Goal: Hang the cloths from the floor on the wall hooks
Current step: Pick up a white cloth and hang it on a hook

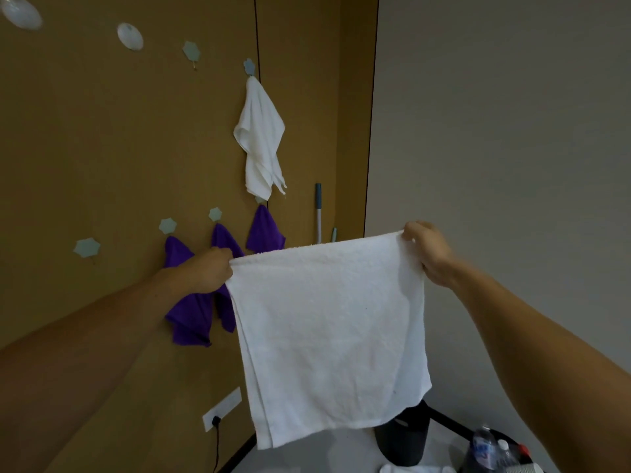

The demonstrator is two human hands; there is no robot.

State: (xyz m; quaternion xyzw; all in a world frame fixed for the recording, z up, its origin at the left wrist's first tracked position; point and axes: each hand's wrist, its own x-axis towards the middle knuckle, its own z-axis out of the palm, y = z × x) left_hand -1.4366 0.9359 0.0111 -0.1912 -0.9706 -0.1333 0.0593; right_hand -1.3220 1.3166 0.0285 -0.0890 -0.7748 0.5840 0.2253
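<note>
Ahead, a brown wall point(102, 148) bearing hooks point(167, 226) meets a grey wall point(512, 131).

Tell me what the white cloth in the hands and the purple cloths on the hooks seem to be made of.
Held white cloth: terry towelling, probably cotton; matte, nubby pile and a thick, soft drape. Purple cloths: thinner and smoother, possibly microfibre; flat, even surface with sharper folds and pointed corners. The fibre itself cannot be confirmed from this view.

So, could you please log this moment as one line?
towel: held spread, not yet hung | left grip: pinches one top corner | right grip: pinches other top corner | hooks: white cloth, three purple cloths hung
</note>
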